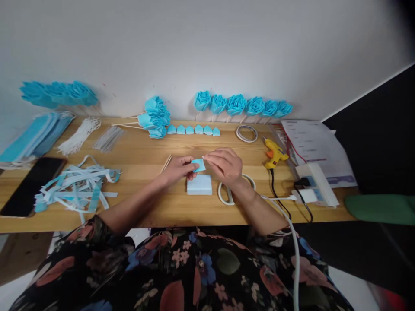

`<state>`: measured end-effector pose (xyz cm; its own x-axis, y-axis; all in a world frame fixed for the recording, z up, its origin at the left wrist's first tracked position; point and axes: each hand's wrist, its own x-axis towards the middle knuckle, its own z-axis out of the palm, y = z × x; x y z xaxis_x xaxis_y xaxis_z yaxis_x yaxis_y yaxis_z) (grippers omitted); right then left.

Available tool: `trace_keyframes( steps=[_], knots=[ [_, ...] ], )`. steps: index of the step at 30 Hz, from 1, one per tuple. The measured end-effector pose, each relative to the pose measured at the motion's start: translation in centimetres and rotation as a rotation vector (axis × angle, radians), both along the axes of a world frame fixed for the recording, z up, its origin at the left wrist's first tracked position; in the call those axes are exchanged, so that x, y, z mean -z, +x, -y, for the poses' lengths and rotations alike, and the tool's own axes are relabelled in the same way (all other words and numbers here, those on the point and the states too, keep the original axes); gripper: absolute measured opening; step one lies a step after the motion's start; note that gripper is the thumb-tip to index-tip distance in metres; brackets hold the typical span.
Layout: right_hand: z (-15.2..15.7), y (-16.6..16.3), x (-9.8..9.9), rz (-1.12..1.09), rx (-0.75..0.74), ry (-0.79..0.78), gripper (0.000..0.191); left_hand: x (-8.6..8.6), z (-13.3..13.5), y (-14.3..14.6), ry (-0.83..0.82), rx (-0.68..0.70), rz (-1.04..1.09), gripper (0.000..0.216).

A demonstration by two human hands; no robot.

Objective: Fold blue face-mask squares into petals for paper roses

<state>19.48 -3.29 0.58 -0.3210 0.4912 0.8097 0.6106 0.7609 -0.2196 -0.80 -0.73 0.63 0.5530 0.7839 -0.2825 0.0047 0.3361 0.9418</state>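
Observation:
Over the middle of the wooden table (136, 155), my left hand (177, 169) and my right hand (225, 165) both pinch a small blue folded piece (199, 164). Fingers of both hands are closed on it. Just below the piece lies a pale blue stack of squares (199, 185). White scissors (227, 194) lie partly under my right wrist. A thin wooden stick (166, 163) rests beside my left hand.
Several small folded blue pieces (193, 129) sit in a row behind. Blue fabric roses (241, 104) line the wall, with more roses (156, 116) on sticks. A yellow glue gun (274, 153), tape roll (247, 133), papers (313, 144), cut strips (76, 185), face masks (35, 136), phone (30, 185).

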Motion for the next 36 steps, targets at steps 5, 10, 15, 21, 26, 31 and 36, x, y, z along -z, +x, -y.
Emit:
trace_keyframes(
  steps=[5, 10, 15, 21, 26, 31, 36],
  knots=[
    [0.10, 0.01, -0.06, 0.049, 0.037, -0.026, 0.018, 0.04, 0.20, -0.09, -0.015, -0.025, 0.031, 0.028],
    [0.21, -0.08, 0.01, 0.039, -0.009, 0.023, 0.024, 0.09, 0.42, 0.12, -0.023, -0.030, 0.031, 0.025],
    [0.39, 0.03, 0.17, 0.049, -0.014, -0.032, 0.026, 0.23, 0.34, 0.20, -0.023, -0.027, 0.026, 0.025],
    [0.27, -0.10, 0.24, 0.064, -0.035, 0.009, 0.024, 0.13, 0.38, 0.12, -0.026, -0.029, 0.032, 0.028],
    [0.18, -0.05, 0.47, 0.080, -0.042, -0.042, 0.024, 0.09, 0.38, 0.08, -0.007, -0.013, 0.026, 0.031],
    [0.09, -0.14, 0.59, 0.092, -0.029, -0.054, 0.022, 0.14, 0.26, 0.05, -0.018, -0.014, 0.039, 0.030],
    [-0.13, -0.36, 0.63, 0.110, -0.026, -0.051, 0.019, 0.00, 0.21, 0.03, -0.025, -0.033, 0.052, 0.026]
  ],
)
